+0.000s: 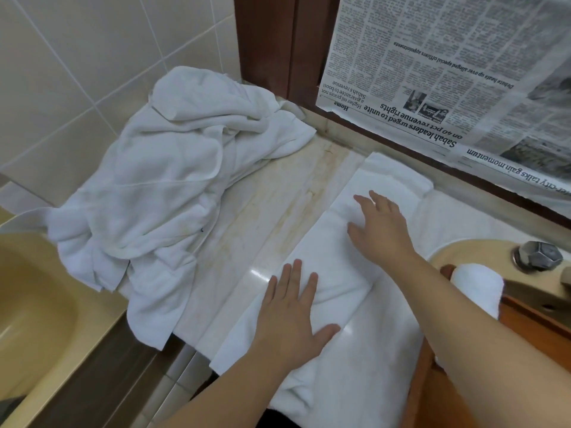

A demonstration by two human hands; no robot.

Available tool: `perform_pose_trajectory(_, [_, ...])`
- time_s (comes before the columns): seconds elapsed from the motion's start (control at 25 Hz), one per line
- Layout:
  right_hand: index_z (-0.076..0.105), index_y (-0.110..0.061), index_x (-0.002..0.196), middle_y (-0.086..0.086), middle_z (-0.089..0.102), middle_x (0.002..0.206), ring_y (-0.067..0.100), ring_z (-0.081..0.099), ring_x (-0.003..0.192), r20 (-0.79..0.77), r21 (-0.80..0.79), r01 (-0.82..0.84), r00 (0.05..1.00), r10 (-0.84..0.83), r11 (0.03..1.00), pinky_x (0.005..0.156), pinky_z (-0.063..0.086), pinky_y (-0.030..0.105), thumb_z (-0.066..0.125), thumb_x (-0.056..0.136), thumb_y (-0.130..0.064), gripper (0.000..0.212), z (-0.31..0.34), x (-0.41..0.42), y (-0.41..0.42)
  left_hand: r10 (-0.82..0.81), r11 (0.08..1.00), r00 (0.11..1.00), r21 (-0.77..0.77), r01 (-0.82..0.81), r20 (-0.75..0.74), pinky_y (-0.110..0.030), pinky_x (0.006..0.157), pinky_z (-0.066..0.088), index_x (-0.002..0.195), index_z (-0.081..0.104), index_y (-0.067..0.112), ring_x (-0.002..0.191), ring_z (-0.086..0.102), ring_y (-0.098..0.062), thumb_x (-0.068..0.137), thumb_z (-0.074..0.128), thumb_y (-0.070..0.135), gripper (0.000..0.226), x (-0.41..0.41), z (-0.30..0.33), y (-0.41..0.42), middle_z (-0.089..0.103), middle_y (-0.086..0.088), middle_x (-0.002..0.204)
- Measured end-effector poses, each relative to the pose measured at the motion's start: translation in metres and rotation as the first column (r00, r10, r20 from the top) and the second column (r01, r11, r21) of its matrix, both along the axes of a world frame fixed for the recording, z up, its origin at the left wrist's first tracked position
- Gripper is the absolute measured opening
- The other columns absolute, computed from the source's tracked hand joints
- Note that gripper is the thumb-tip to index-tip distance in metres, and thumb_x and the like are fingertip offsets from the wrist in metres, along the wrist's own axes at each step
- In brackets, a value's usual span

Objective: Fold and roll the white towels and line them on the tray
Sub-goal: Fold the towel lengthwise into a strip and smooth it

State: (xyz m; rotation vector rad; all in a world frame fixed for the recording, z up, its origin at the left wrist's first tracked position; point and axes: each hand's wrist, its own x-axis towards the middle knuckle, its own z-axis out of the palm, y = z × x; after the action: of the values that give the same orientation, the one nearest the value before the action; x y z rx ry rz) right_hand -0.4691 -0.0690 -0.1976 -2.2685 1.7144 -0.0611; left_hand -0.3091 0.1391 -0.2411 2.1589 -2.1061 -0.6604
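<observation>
A white towel (336,251), folded into a long strip, lies flat on the marble counter and runs from the near edge toward the back right. My left hand (293,316) rests flat on its near part with fingers spread. My right hand (378,223) presses flat on its far part, fingers apart. A rolled white towel (477,284) lies on the wooden tray (525,313) at the right, partly hidden by my right forearm. A heap of crumpled white towels (173,193) sits on the counter's left side.
A yellow basin (27,307) is at the far left and another basin with a metal tap knob (537,254) at the right. Newspaper (448,66) covers the surface behind the counter. Tiled wall stands at the back left. Bare marble (278,205) shows between heap and strip.
</observation>
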Motion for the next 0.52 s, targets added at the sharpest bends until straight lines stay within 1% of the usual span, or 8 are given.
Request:
perform_pose_trajectory(0.04, [0.041,-0.025,0.154,0.006,0.034,0.161,0.032,0.028,0.147,0.121,-0.009,0.049,0.992,-0.048,0.999,0.118,0.033,0.045,0.058,0.098,-0.038,0.060,0.005,0.001,0.026,0.006,1.000,1.000,0.001,-0.006,-0.005,-0.045,0.125,-0.016,0.166,-0.007,0.029,0.153,-0.034,-0.021,0.088,0.027,0.088,0.103,-0.003,-0.002,-0.003,-0.035,-0.005,0.166])
perform_pose_trajectory(0.12, [0.056,-0.026,0.140,0.001,0.049,0.137,0.024,0.042,0.131,0.315,-0.010,0.182,0.934,-0.170,0.983,0.102,0.043,0.034,0.062,0.094,-0.027,0.046,0.010,0.002,0.082,0.023,1.000,1.000,0.011,-0.023,-0.016,-0.046,0.127,-0.014,0.166,-0.006,0.029,0.155,-0.030,-0.022,0.086,0.026,0.088,0.105,-0.009,-0.003,-0.010,-0.032,-0.005,0.167])
perform_pose_trajectory(0.24, [0.061,-0.035,0.121,-0.010,0.050,0.113,0.014,0.051,0.111,0.489,0.063,0.389,0.791,-0.369,0.919,0.092,0.050,0.035,0.065,0.088,-0.016,0.038,0.014,0.009,0.168,0.005,0.999,0.999,0.050,-0.003,-0.040,-0.046,0.128,-0.012,0.166,-0.005,0.028,0.156,-0.027,-0.023,0.081,0.020,0.087,0.106,-0.011,0.002,-0.026,-0.031,-0.006,0.168])
perform_pose_trajectory(0.32, [0.059,-0.044,0.115,-0.018,0.049,0.109,0.006,0.054,0.104,0.524,0.141,0.429,0.732,-0.435,0.892,0.090,0.052,0.036,0.067,0.090,-0.019,0.037,0.012,0.012,0.226,-0.036,0.996,0.993,0.080,0.045,-0.114,-0.045,0.128,-0.010,0.166,0.001,0.027,0.157,-0.023,-0.022,0.088,0.030,0.083,0.101,-0.006,0.013,-0.034,-0.025,-0.005,0.170])
perform_pose_trajectory(0.4, [0.055,-0.049,0.121,-0.023,0.048,0.114,0.001,0.052,0.111,0.503,0.201,0.366,0.757,-0.416,0.909,0.094,0.047,0.027,0.070,0.092,-0.031,0.037,0.008,0.014,0.276,-0.019,0.997,0.951,0.071,0.043,-0.309,-0.042,0.130,-0.002,0.166,0.011,0.028,0.159,-0.012,-0.018,0.095,0.043,0.075,0.091,0.007,0.026,-0.034,-0.011,-0.001,0.174])
perform_pose_trajectory(0.44, [0.054,-0.050,0.127,-0.026,0.047,0.118,-0.001,0.049,0.117,0.483,0.229,0.333,0.778,-0.403,0.915,0.097,0.043,0.020,0.070,0.093,-0.037,0.040,0.005,0.015,0.296,-0.017,0.999,0.921,0.023,0.028,-0.389,-0.041,0.130,0.006,0.165,0.019,0.029,0.160,-0.003,-0.016,0.097,0.047,0.071,0.084,0.017,0.033,-0.027,0.000,0.002,0.174])
perform_pose_trajectory(0.48, [0.052,-0.049,0.132,-0.027,0.046,0.122,-0.003,0.045,0.122,0.465,0.248,0.306,0.795,-0.390,0.919,0.098,0.038,0.016,0.069,0.094,-0.041,0.043,0.000,0.014,0.310,-0.034,0.998,0.906,-0.066,0.006,-0.421,-0.040,0.128,0.017,0.161,0.030,0.031,0.157,0.011,-0.016,0.097,0.050,0.069,0.077,0.030,0.039,-0.018,0.016,0.004,0.172])
perform_pose_trajectory(0.52, [0.049,-0.049,0.136,-0.027,0.045,0.124,-0.004,0.042,0.124,0.451,0.255,0.300,0.804,-0.387,0.919,0.099,0.035,0.014,0.068,0.095,-0.042,0.045,-0.005,0.014,0.319,-0.078,0.985,0.914,-0.174,0.008,-0.398,-0.040,0.122,0.029,0.153,0.043,0.033,0.149,0.028,-0.016,0.094,0.054,0.069,0.070,0.044,0.043,-0.002,0.033,0.007,0.162])
